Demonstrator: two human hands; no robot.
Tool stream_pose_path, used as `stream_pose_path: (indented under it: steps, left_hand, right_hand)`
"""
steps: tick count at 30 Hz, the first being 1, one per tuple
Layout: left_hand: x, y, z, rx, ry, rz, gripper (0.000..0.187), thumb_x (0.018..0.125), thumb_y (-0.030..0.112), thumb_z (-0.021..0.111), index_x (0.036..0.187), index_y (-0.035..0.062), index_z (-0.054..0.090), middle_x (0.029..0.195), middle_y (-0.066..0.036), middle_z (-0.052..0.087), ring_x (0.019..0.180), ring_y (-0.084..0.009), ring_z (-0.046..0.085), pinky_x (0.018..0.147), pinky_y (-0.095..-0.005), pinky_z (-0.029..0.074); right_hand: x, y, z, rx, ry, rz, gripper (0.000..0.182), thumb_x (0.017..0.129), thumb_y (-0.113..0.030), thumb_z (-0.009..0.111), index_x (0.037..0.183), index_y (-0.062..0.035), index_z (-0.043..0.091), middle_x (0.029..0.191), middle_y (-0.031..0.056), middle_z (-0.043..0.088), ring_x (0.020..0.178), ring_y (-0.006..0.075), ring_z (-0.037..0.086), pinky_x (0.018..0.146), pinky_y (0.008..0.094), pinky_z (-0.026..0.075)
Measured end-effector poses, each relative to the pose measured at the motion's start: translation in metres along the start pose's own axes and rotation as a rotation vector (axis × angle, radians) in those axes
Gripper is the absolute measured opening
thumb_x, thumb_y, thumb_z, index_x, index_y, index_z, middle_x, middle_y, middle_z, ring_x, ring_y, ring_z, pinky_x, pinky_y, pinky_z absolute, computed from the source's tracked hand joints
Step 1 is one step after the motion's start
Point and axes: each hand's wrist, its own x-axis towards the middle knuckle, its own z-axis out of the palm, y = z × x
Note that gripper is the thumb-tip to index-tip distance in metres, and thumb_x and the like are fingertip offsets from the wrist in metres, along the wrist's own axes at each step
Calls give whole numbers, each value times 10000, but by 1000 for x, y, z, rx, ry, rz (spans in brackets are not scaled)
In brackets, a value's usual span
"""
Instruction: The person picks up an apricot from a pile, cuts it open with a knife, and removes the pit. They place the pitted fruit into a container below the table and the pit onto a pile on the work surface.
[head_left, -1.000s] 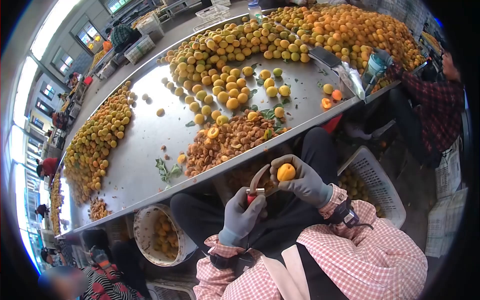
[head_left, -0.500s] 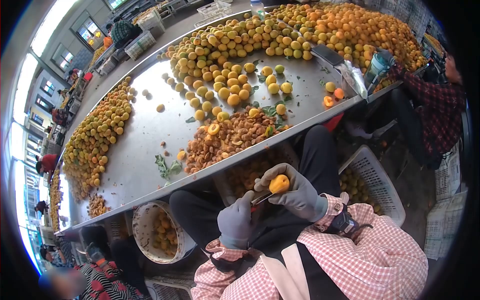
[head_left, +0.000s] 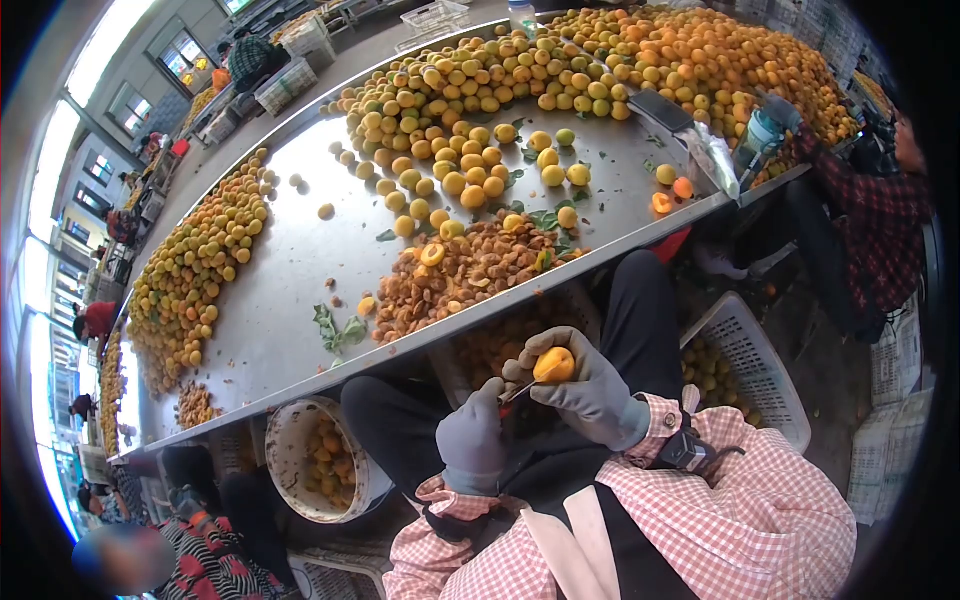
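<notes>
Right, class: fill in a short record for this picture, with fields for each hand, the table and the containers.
Left hand: grey glove, grips a red-handled cutter against the fruit
Right hand: grey glove, holds one apricot
Table: steel, heaps of apricots, pile of pits, loose leaves
Containers: white bucket and white basket, both holding fruit

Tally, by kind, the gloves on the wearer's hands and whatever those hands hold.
Grey gloves: 2, on the left hand and the right hand
Apricot: 1, in the right hand
Cutting tool: 1, in the left hand
Total: 4
</notes>
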Motion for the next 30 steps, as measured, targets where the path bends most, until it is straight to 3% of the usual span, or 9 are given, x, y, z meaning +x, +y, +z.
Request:
stream_pose_path:
  steps: [7, 15, 18, 21, 23, 24, 25, 27, 30]
  left_hand:
    - [1, -1, 13, 54, -60, -85, 399, 734, 119, 661, 1114, 67, 550, 843, -102, 624, 676, -292, 626, 541, -378, 484]
    - [9, -15, 44, 19, -22, -141, 415, 729, 112, 653, 1131, 91, 551, 839, -117, 634, 659, -314, 625, 549, -399, 495]
    - [10, -14, 45, 18, -15, -130, 420, 764, 143, 656, 1165, 94, 543, 870, -123, 650, 673, -332, 628, 565, -404, 505]
    - [11, -5, 34, -160, -272, -211, 519, 808, 168, 667, 1278, 73, 467, 1006, -153, 643, 776, -280, 660, 613, -366, 515]
    - [7, -8, 35, -773, -325, -182, 669, 834, 173, 680, 1394, 51, 335, 1163, -134, 592, 915, -211, 645, 663, -336, 502]
    - [7, -6, 34, -1192, -398, -321, 754, 852, 162, 679, 1449, 43, 234, 1210, -79, 529, 920, -119, 580, 670, -272, 473]
    - [8, -7, 29, -1193, -399, -320, 754, 852, 162, 679, 1449, 43, 234, 1210, -79, 529, 920, -119, 580, 670, -272, 473]
    - [9, -6, 11, -1769, -635, -764, 715, 883, 172, 645, 1457, 51, 237, 1176, -33, 519, 813, -74, 533, 647, -222, 448]
    - [6, -1, 12, -1414, -471, -731, 501, 908, 186, 603, 1341, 35, 402, 989, -5, 579, 700, -58, 500, 616, -198, 426]
  right_hand:
    - [1, 11, 7, -59, 71, -98, 373, 863, 78, 582, 1167, -83, 438, 1076, 72, 554, 1025, 173, 587, 932, 321, 506]
    - [15, 15, 20, -321, 427, -164, 329, 872, -42, 639, 1131, -65, 438, 992, 48, 551, 936, 113, 582, 828, 237, 502]
    - [12, 8, 17, -181, 335, -113, 311, 863, -41, 647, 1110, -68, 461, 946, 36, 551, 875, 107, 587, 806, 238, 506]
    - [14, 3, 7, -205, 209, -153, 278, 858, -34, 649, 1082, -75, 489, 942, 28, 554, 840, 104, 589, 791, 236, 506]
    - [16, -2, -7, -175, 180, -106, 268, 854, -23, 647, 1070, -78, 498, 952, 28, 558, 854, 104, 587, 792, 234, 507]
    - [17, -3, -13, -145, 142, -56, 259, 850, -12, 644, 1058, -81, 507, 962, 27, 561, 869, 103, 585, 794, 233, 507]
    - [17, -4, -16, -145, 143, -57, 259, 850, -12, 644, 1058, -81, 507, 962, 27, 561, 869, 103, 585, 794, 233, 507]
    - [16, -5, -20, -261, 65, -87, 281, 856, -16, 644, 1083, -84, 492, 983, 29, 569, 912, 106, 581, 797, 234, 504]
    - [13, -9, -14, -219, -30, -62, 308, 866, -27, 644, 1116, -85, 474, 1003, 33, 571, 953, 106, 575, 814, 242, 499]
